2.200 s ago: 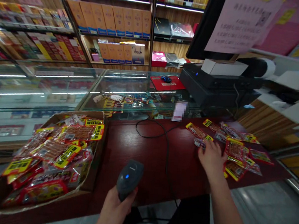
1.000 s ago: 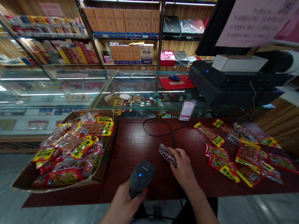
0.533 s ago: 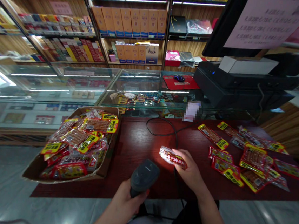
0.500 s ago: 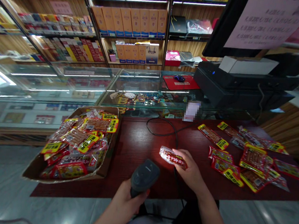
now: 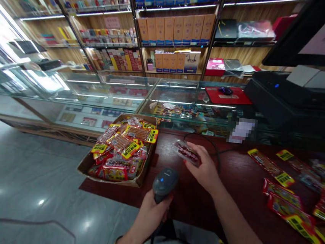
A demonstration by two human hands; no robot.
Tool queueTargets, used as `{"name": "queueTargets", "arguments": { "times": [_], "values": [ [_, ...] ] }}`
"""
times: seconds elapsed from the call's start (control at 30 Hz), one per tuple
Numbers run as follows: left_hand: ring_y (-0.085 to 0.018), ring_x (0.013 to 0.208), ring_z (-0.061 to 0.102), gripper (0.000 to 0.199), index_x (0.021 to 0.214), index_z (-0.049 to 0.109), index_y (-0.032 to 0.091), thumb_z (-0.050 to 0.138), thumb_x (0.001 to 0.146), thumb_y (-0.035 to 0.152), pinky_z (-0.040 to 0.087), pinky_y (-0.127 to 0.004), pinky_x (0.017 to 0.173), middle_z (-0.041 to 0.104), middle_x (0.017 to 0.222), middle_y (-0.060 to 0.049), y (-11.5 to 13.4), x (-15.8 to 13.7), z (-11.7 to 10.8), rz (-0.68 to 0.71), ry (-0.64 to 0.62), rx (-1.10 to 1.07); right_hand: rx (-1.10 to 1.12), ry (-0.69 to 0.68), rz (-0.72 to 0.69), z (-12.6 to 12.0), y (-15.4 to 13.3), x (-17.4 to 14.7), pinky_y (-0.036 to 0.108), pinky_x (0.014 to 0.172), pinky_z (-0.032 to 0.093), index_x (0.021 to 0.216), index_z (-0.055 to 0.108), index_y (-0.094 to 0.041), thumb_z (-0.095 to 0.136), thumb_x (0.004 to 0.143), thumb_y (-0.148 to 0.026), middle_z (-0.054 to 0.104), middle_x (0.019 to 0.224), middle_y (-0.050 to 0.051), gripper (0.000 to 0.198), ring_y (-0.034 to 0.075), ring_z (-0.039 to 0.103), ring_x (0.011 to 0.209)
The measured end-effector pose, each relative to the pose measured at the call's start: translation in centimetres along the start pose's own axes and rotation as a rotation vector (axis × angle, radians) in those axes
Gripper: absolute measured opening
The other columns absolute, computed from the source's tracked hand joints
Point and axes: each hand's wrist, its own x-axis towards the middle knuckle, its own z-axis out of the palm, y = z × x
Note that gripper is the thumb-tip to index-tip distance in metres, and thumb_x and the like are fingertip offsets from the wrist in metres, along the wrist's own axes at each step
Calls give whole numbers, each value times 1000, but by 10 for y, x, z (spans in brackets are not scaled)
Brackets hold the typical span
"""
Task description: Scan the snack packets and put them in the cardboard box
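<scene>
My left hand [image 5: 153, 213] is wrapped round the handle of a dark grey barcode scanner [image 5: 164, 183], whose top shows a small blue light. In my right hand [image 5: 204, 166], a clear and red snack packet [image 5: 187, 152] is pinched by its near end above the dark red table [image 5: 172, 142]. The packet is beyond the scanner head and apart from it. To the left, a cardboard box [image 5: 145, 170] is heaped with snack packets [image 5: 126, 143] with yellow and red labels. More snack packets [image 5: 290, 211] lie loose on the table to the right.
A glass display counter [image 5: 118, 102] runs behind the table. On it are a red mat [image 5: 242, 99] with a computer mouse [image 5: 225, 90] and a black machine [image 5: 284, 107] under a monitor [image 5: 287, 46]. A black cable [image 5: 218, 154] loops across the table.
The view has swung left, so the scene sits further right. My right hand has carried the packet left, closer to the box. A blue light now shows on the scanner.
</scene>
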Motion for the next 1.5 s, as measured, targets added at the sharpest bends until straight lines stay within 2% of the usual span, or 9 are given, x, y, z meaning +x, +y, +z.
{"name": "queueTargets", "arguments": {
  "times": [0.23, 0.37, 0.5, 0.63, 0.8, 0.9, 1.07, 1.27, 1.5],
  "values": [
    [-10, 34, 40, 39, 62, 53, 23, 72, 71, 56, 32, -23, 41, 48, 38, 6, -13, -1, -17, -9, 57, -21, -130, -266, -158, 116, -66, 91, 48, 116, 43, 143, 56, -21, 73, 84, -24, 62, 136, 12, 61, 26, 57, 130],
    [-11, 36, 43, 40, 63, 54, 22, 71, 73, 57, 35, -23, 43, 49, 39, 5, -9, -3, -19, 7, 65, 13, -217, -391, -170, 133, -72, 101, 61, 122, 28, 153, 46, -16, 80, 83, -35, 49, 157, 18, 80, 37, 37, 151],
    [-12, 39, 45, 42, 60, 52, 23, 71, 71, 59, 37, -25, 46, 49, 40, 5, 1, -3, -18, -19, 38, 43, -181, -203, -148, 87, -33, 59, 58, 124, 29, 141, 61, -21, 69, 89, -28, 54, 156, 13, 53, 33, 40, 151],
    [-13, 41, 47, 48, 56, 53, 22, 71, 69, 65, 38, -25, 47, 49, 40, 4, -3, 8, -9, -5, -5, 101, -336, 95, 47, -8, 36, -14, 49, 122, 39, 127, 70, -27, 57, 94, -27, 65, 144, 11, 35, 28, 55, 140],
    [-15, 42, 49, 53, 54, 53, 23, 70, 69, 71, 40, -26, 48, 50, 39, 2, -7, 23, 15, -11, -100, 185, -898, 396, 440, -146, 93, -113, 61, 120, 35, 130, 69, -23, 44, 96, -38, 64, 145, 14, 46, 34, 51, 142],
    [-15, 41, 48, 54, 54, 51, 24, 68, 66, 74, 39, -27, 47, 48, 38, 3, -1, 23, 29, 2, -133, 215, -1129, 382, 646, -191, 104, -153, 70, 120, 24, 144, 60, -17, 38, 98, -43, 52, 157, 17, 57, 39, 38, 151],
    [-14, 41, 47, 52, 58, 53, 24, 67, 69, 72, 38, -26, 48, 49, 39, 4, 0, 16, 39, 22, -153, 251, -1220, 290, 851, -179, 106, -177, 72, 122, 15, 154, 49, -13, 34, 99, -54, 37, 167, 20, 71, 41, 28, 156],
    [-15, 41, 47, 52, 56, 51, 25, 68, 66, 73, 39, -27, 46, 48, 39, 4, 4, 10, 33, -11, -123, 264, -1212, 235, 752, -126, 95, -161, 78, 118, 13, 149, 56, -20, 31, 102, -51, 35, 169, 18, 62, 37, 32, 154],
    [-15, 41, 47, 50, 55, 48, 26, 64, 68, 71, 39, -27, 47, 48, 38, 3, 12, 7, 29, 9, -133, 288, -1153, 1, 590, -156, 91, -138, 82, 113, 12, 146, 56, -29, 56, 94, -44, 58, 150, 14, 54, 38, 52, 136]
  ]
}}
